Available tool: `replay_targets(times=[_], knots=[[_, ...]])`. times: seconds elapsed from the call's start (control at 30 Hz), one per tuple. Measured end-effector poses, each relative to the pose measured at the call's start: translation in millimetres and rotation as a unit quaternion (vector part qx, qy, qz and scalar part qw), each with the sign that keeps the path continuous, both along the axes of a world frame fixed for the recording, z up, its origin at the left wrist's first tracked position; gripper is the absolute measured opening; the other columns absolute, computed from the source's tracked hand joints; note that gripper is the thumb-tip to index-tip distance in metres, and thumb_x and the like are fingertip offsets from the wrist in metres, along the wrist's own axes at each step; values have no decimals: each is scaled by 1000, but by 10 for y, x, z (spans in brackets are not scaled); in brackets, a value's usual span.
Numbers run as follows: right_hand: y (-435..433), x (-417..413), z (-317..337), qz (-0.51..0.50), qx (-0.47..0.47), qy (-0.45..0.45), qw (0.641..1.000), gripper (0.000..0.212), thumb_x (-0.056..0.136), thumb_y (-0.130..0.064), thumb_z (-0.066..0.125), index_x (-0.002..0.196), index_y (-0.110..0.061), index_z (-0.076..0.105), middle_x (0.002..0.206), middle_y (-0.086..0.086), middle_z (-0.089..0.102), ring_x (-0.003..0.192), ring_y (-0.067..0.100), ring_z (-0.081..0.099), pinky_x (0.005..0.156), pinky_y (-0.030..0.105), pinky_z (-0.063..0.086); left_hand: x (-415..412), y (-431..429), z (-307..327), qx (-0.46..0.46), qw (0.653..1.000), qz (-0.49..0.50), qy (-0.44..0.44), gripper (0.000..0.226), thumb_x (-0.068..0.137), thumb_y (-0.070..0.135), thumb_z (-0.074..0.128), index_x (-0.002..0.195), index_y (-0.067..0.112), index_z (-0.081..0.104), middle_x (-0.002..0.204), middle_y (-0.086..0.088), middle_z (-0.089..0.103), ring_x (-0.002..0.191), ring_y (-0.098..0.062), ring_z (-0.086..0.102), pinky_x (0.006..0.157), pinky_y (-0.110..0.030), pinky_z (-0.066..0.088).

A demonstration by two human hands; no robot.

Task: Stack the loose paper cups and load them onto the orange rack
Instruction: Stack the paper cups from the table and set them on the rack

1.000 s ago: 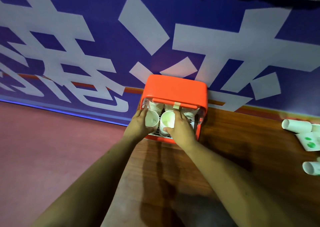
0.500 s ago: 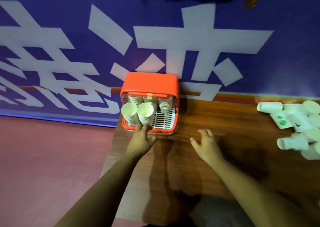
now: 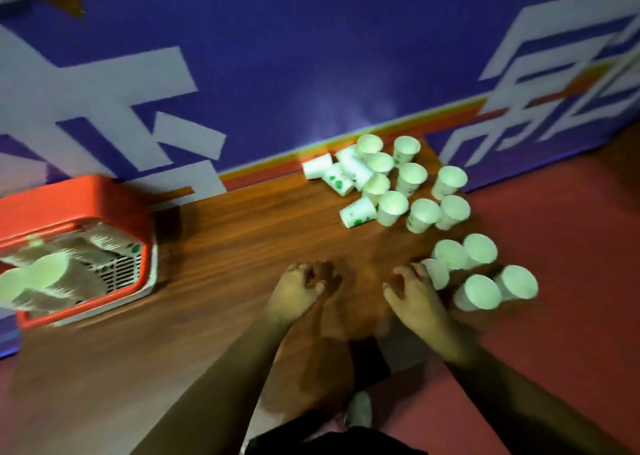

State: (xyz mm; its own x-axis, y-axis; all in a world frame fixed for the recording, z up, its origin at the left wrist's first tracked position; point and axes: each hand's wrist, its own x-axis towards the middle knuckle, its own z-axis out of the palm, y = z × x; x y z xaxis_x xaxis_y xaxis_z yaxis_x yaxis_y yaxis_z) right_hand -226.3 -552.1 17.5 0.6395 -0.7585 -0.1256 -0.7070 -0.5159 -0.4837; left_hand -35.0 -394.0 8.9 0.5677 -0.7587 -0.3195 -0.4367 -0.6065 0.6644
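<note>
Hands hang low at centre frame over the table (image 3: 242, 232). The left hand (image 3: 296, 293) has loosely curled fingers and holds nothing. The right hand (image 3: 414, 293) has its curled fingers right at the nearest cup (image 3: 438, 273); blur hides whether it grips or only touches, so I cannot tell.

That cup stands mouth-up at the left edge of a near cluster (image 3: 478, 293), right of centre. Farther up sits the heap (image 3: 401, 177): many upright, several tipped on their sides toward the wall (image 3: 311, 56). The rack (image 3: 69, 198) is at the left edge, well apart from the loose cups, and already carries stacks (image 3: 52, 278), blurred.

The step in hand looks like starting a new stack.
- Take the near upright cups first.
- Pinch lightly below the rim, since paper probably dents.
- Steady the receiving cup with the left hand and drop each one in squarely.
- Right the tipped ones before nesting.
- Keep the stack short enough to carry left without it bending.
</note>
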Motion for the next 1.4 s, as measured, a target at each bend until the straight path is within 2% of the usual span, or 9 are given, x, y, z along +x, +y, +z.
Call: replay_targets(times=[0.27, 0.4, 0.57, 0.77, 0.9, 1.07, 1.17, 1.27, 1.4], knots=[[-882, -1217, -356, -139, 10, -44, 989, 39, 82, -36, 62, 102, -2, 65, 108, 19, 55, 103, 29, 50, 90, 43, 47, -912, -1492, -47, 22, 990, -138, 20, 52, 84, 32, 72, 128, 13, 51, 118, -3, 43, 116, -24, 49, 89, -21, 35], [-1022, -1424, -482, -188, 29, 10, 982, 52, 70, -34, 81, 106, -3, 61, 108, 19, 54, 97, 37, 55, 85, 42, 51, -1163, -1977, -128, 59, 984, -169, -18, 82, 78, 42, 77, 145, 16, 36, 140, -6, 39, 129, -25, 43, 105, -37, 41], [-1073, -1460, -628, -175, 50, 69, 981, 51, 72, -35, 77, 113, -8, 63, 123, 18, 46, 109, 36, 50, 93, 42, 48, -1326, -2263, -373, 119, 972, -200, -25, 110, 69, 62, 74, 153, 16, 19, 153, -7, 25, 141, -30, 29, 114, -48, 33], [-1094, -1459, -676, -164, 17, 49, 985, 16, 78, -21, 74, 89, -9, 72, 127, 19, 45, 114, 38, 50, 93, 44, 49, -1389, -2204, -576, 93, 969, -220, -56, 88, 75, 50, 75, 146, 17, 34, 146, -8, 36, 132, -32, 41, 106, -48, 42], [-1005, -1492, -562, -181, 31, -31, 983, 15, 77, -23, 76, 86, -13, 70, 127, 12, 43, 111, 30, 51, 93, 39, 49, -1339, -2123, -528, 61, 974, -215, -37, 77, 76, 51, 74, 139, 18, 44, 139, -6, 44, 125, -28, 49, 100, -44, 48], [-795, -1298, -283, -215, 59, -138, 965, 15, 73, -17, 78, 78, -23, 65, 125, 5, 43, 113, 18, 48, 92, 26, 42, -1063, -1875, -238, 30, 980, -193, -27, 79, 80, 45, 74, 144, 20, 36, 141, -2, 43, 128, -22, 44, 100, -33, 42], [-709, -1032, -195, -171, 105, -187, 962, 13, 70, -26, 71, 71, -30, 58, 113, 7, 57, 109, 20, 53, 91, 31, 43, -800, -1607, -10, 0, 993, -121, -14, 69, 78, 41, 76, 134, 20, 41, 131, 0, 46, 122, -18, 46, 96, -31, 42], [-630, -650, -45, -115, 136, -159, 971, 15, 76, -22, 73, 74, -24, 58, 94, 0, 60, 92, 14, 56, 79, 22, 42, -472, -1230, 150, -37, 999, -1, 3, 59, 77, 34, 79, 125, 21, 47, 120, 3, 48, 114, -15, 48, 89, -29, 40], [-469, -44, 99, -55, 124, -150, 979, 24, 74, -21, 80, 82, -28, 58, 106, -4, 57, 101, 13, 54, 84, 23, 48, -113, -641, 286, -65, 989, 135, -12, 56, 78, 29, 78, 125, 16, 50, 115, 1, 48, 111, -18, 48, 86, -29, 37]])
